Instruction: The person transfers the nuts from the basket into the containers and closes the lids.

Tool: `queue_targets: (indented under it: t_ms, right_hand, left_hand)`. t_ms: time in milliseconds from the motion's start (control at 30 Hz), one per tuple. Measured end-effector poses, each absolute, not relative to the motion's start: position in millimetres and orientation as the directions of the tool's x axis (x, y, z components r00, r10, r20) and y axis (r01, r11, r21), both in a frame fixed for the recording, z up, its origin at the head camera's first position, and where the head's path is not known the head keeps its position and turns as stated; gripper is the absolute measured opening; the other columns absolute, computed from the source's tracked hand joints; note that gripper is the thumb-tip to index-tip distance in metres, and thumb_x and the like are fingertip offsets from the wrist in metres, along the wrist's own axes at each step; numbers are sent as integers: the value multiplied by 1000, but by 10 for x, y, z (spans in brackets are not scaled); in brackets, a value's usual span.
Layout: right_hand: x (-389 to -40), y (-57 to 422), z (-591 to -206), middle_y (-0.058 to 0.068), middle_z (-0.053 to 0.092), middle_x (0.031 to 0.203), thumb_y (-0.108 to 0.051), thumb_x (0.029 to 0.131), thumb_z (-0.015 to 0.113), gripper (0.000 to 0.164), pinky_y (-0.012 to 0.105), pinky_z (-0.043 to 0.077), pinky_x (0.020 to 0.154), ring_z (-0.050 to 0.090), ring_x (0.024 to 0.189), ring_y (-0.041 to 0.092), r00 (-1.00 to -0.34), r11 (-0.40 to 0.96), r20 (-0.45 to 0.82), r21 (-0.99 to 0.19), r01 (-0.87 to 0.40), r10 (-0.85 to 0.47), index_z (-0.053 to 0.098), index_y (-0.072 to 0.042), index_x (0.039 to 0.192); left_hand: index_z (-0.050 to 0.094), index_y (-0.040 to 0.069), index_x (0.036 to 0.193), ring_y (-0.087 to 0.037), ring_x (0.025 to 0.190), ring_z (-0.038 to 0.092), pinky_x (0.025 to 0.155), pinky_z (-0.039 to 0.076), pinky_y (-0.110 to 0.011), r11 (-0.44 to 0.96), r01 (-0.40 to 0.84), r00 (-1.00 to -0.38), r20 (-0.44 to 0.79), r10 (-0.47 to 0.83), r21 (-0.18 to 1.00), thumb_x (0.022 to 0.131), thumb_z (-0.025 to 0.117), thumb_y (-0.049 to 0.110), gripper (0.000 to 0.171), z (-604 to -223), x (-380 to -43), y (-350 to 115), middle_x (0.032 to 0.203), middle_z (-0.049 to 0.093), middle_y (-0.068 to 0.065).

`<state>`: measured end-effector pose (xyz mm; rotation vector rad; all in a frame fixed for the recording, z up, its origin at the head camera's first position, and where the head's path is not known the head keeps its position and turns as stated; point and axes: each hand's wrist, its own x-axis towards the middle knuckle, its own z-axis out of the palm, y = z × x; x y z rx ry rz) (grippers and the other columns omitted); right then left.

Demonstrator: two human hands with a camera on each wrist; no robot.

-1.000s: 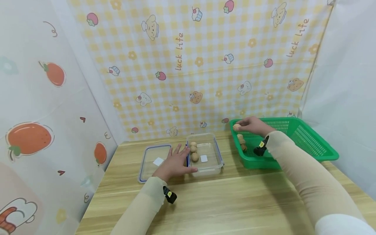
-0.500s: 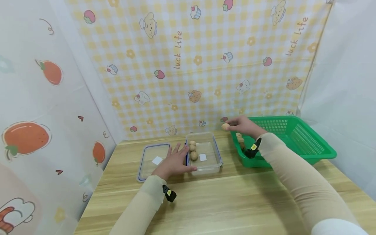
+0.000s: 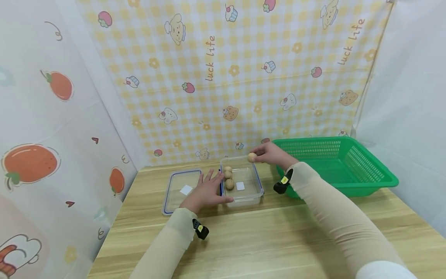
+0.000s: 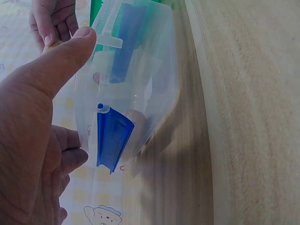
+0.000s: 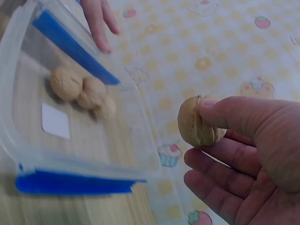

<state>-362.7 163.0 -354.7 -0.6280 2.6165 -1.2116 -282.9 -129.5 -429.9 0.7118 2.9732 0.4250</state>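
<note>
Clr box (image 3: 245, 200) w/ 3 walnuts (image 3: 228, 175), R hand (image 3: 273, 154) w/ walnut (image 5: 192, 123)

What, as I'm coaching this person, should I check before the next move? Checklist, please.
1. Held walnut gripped: ok, the right hand pinches it.
2. Container open: ok, the lid lies beside it.
3. Room inside: ok, three walnuts lie in a row on its left side, bare floor to their right.
4. Held walnut over the container's middle: not ok, the head view shows it at the far right corner.
5. Container steadied: cannot tell, the left hand is at its side, pressure unseen.
</note>
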Motion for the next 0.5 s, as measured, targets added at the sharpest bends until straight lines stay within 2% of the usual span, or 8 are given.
queue_targets:
  t_ms: [333, 500]
  right_hand:
    - [-3530, 1267, -3699, 17, 72, 120, -12, 95, 71, 40, 42, 56, 93, 69, 110, 28, -867, 550, 30, -762, -342, -497, 64, 3, 132]
    - [-3475, 1124, -3814, 14, 72, 120, -12, 95, 72, 39, 42, 55, 93, 69, 110, 26, -871, 565, 21, -754, -336, -491, 66, 0, 131]
  left_hand:
    - [26, 13, 162, -29, 156, -2, 121, -5, -59, 859, 427, -895, -2, 446, 282, 83, 58, 79, 107, -4307, -2836, -1303, 167, 23, -6]
    - [26, 13, 162, -29, 156, -2, 121, -3, -60, 855, 437, -892, 8, 453, 279, 82, 55, 82, 109, -4317, -2833, -1305, 167, 23, -6]
